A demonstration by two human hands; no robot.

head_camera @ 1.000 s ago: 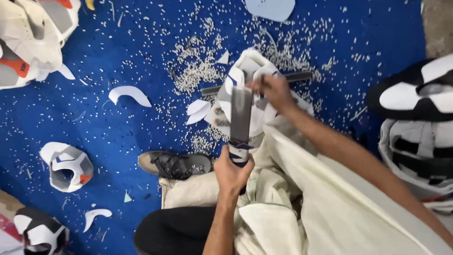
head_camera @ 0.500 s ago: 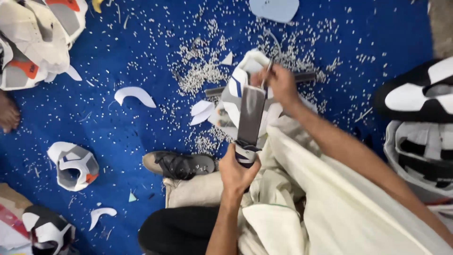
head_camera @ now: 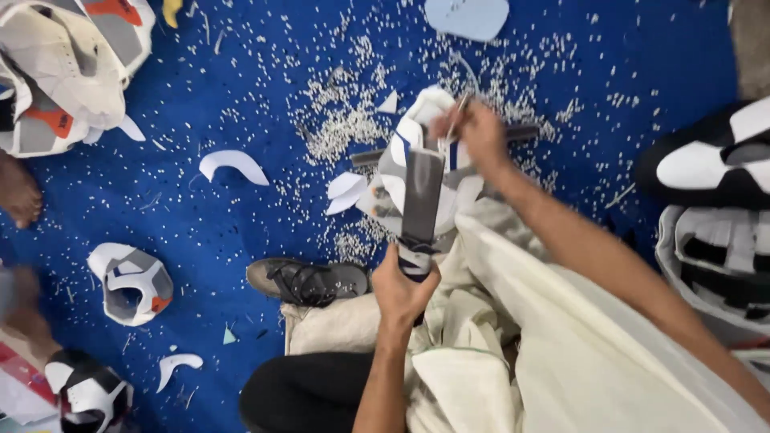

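My left hand (head_camera: pixel 403 289) grips the wrapped handle of a flat grey metal tool (head_camera: pixel 422 195) that stands upright over my lap. Behind its blade lies a white, grey and blue shoe upper (head_camera: pixel 417 128) on the blue floor mat. My right hand (head_camera: pixel 478 135) rests on that upper and pinches a thin metal punch or awl (head_camera: pixel 458 115) at its top edge. A dark rod (head_camera: pixel 517 133) lies under the upper. My legs are covered by cream cloth (head_camera: pixel 561 353).
Small white punch-outs (head_camera: pixel 345 120) litter the blue mat (head_camera: pixel 265 72). Other shoe uppers lie at top left (head_camera: pixel 72 64), left (head_camera: pixel 132 281), bottom left (head_camera: pixel 88 397) and right (head_camera: pixel 722 160). A black shoe (head_camera: pixel 309 281) sits by my knee. Another person's foot (head_camera: pixel 20 192) shows at the left edge.
My right hand has lifted slightly on the upper with the thin tool. The view has shifted, and a foot has come into sight at the left edge.
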